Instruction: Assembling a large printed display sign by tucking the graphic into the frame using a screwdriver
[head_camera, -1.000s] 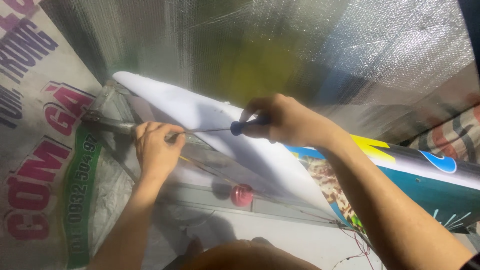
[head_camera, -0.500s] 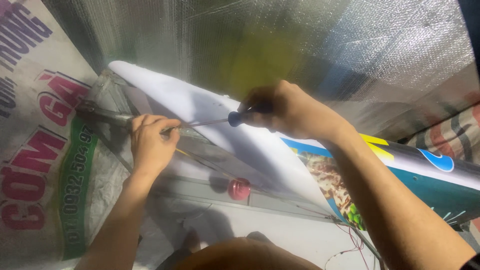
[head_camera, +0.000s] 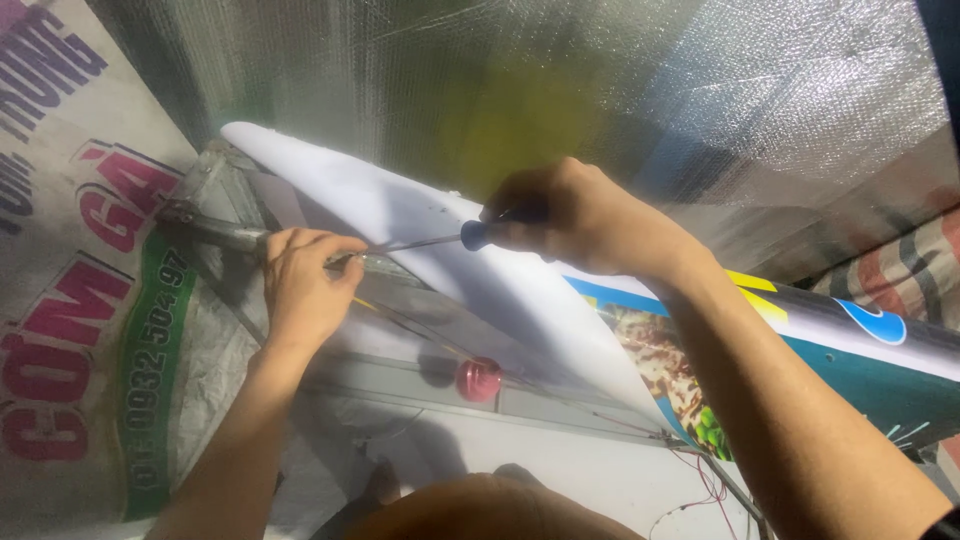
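A small round red knob (head_camera: 479, 379) is sitting nearest. Beyond it, the left hand (head_camera: 300, 285) is pinching a thin wire's end, while the right hand (head_camera: 580, 215) is gripping a slim dark-handled steel screwdriver (head_camera: 452, 239), fingers wrapped tight, its shaft lying across a curved white plastic panel (head_camera: 400, 215).

A pale grey bench (head_camera: 560, 470) with a raised ridge running across it carries the work (its near edge is hidden from view). On it lie a small red round knob (head_camera: 478, 379), thin wires (head_camera: 700, 470) trailing to the lower right, and a long white panel (head_camera: 440, 240) with a colourful printed end, slanting across from upper left to right.
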